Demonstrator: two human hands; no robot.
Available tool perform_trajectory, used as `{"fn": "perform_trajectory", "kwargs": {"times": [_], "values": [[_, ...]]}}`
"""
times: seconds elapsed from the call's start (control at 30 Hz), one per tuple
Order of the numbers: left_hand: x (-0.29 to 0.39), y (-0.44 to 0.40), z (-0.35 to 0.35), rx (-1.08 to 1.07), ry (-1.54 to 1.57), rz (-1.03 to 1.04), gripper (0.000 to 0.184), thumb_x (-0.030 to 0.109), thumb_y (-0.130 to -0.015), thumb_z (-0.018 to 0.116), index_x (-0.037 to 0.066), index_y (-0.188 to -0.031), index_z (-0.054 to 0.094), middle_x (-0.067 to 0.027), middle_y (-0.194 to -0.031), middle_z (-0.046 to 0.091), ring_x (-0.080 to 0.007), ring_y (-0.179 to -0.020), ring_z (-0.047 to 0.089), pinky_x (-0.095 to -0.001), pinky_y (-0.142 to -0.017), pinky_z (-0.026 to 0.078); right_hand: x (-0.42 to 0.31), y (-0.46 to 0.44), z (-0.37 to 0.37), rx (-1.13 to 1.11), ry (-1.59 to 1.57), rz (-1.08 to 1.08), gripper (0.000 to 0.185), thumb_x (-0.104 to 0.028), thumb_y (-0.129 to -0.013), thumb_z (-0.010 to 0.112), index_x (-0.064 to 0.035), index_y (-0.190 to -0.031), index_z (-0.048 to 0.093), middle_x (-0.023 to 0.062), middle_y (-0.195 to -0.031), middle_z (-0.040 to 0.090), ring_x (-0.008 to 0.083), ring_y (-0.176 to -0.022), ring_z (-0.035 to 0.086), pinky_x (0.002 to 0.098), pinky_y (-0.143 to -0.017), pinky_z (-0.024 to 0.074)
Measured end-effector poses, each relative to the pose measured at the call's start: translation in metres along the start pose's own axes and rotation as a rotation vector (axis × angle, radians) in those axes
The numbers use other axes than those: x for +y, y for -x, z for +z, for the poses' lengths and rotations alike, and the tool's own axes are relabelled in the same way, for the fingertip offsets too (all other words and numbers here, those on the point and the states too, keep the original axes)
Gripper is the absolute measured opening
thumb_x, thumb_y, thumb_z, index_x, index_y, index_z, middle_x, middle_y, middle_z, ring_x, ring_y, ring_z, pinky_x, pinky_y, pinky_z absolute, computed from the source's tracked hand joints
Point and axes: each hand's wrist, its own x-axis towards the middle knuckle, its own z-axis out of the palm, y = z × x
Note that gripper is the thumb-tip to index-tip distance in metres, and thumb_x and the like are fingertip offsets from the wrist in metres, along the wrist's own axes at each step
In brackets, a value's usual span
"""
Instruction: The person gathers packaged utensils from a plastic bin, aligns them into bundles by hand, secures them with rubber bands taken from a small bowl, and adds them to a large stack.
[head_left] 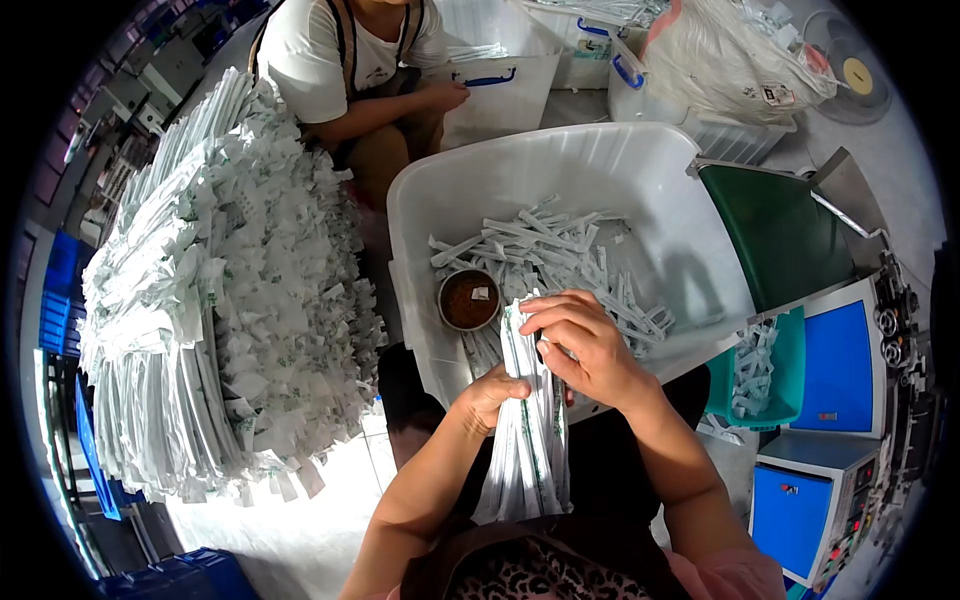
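Note:
A bundle of long white wrapped sticks (527, 450) stands roughly upright over my lap, at the near edge of a large white tub (420, 200). My left hand (490, 397) is wrapped round the middle of the bundle from the left, thumb in front. At the bundle's upper right, my right hand (580, 345) has its fingers curled against the top ends. Loose white packets (545, 240) lie scattered inside the tub. Among them sits a round metal bowl (469, 300) with brown contents and a small white piece.
A tall heap of white packets (270, 270) rises at the left. Behind the tub sits another person (370, 60). A green conveyor (775, 230) meets the tub's right side, above a teal basket (790, 370) and blue-fronted machine (842, 365). White bins (500, 100) stand behind.

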Motion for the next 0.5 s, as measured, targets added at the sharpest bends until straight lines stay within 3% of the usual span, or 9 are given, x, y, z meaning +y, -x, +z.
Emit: {"fn": "perform_trajectory", "kwargs": {"times": [0.23,0.3,0.33,0.4,0.43,0.5], "values": [[0.005,-0.004,0.012,-0.014,-0.024,-0.105,0.066,0.011,-0.058,0.072,-0.004,-0.114,0.041,-0.0209,-0.092,0.058,-0.0258,-0.082,0.060,-0.0356,-0.074,0.051,0.011,0.001,0.016,0.137,0.081,0.043,0.009,-0.001,-0.071,0.055,-0.0039,-0.070,0.046,0.0075,-0.078,0.057,0.0235,-0.079,0.057,0.0360,-0.077,0.0392],[0.006,-0.002,0.026,0.089,-0.122,-0.134,0.051,0.007,-0.061,0.070,-0.005,-0.106,0.048,-0.0174,-0.090,0.059,-0.0233,-0.079,0.060,-0.0337,-0.072,0.051,0.015,-0.002,0.019,0.196,0.126,0.017,0.011,-0.001,-0.070,0.055,-0.0036,-0.072,0.045,0.0078,-0.072,0.054,0.0252,-0.071,0.054,0.0366,-0.072,0.0395],[0.003,-0.005,0.022,0.103,-0.158,-0.160,0.037,0.005,-0.063,0.068,-0.004,-0.096,0.054,-0.0139,-0.087,0.060,-0.0210,-0.075,0.060,-0.0315,-0.070,0.050,0.013,-0.003,0.019,0.159,0.204,0.060,0.012,0.000,-0.068,0.057,-0.0041,-0.071,0.046,0.0076,-0.071,0.054,0.0244,-0.069,0.053,0.0355,-0.069,0.0395],[0.006,-0.004,0.036,0.250,-0.265,-0.132,0.028,0.004,-0.064,0.067,-0.003,-0.089,0.055,-0.0118,-0.078,0.059,-0.0203,-0.072,0.059,-0.0296,-0.066,0.048,0.007,-0.008,0.017,0.065,0.249,0.109,0.015,-0.002,-0.067,0.060,-0.0056,-0.069,0.045,0.0072,-0.070,0.053,0.0243,-0.067,0.053,0.0353,-0.066,0.0397],[0.001,-0.005,0.025,0.171,-0.153,-0.074,0.030,0.001,-0.062,0.066,-0.005,-0.090,0.056,-0.0148,-0.077,0.060,-0.0231,-0.075,0.059,-0.0314,-0.069,0.049,0.011,-0.007,0.026,0.144,0.263,0.055,0.013,-0.004,-0.069,0.059,-0.0056,-0.079,0.051,0.0067,-0.068,0.052,0.0237,-0.066,0.053,0.0359,-0.067,0.0399],[-0.002,-0.004,0.029,0.228,-0.261,-0.034,0.025,0.001,-0.064,0.063,-0.004,-0.087,0.056,-0.0138,-0.077,0.058,-0.0211,-0.071,0.058,-0.0300,-0.068,0.047,-0.007,-0.030,0.005,0.176,0.278,-0.003,0.024,-0.010,-0.070,0.061,-0.0030,-0.093,0.056,0.0104,-0.080,0.057,0.0271,-0.071,0.055,0.0345,-0.067,0.0421]]}}
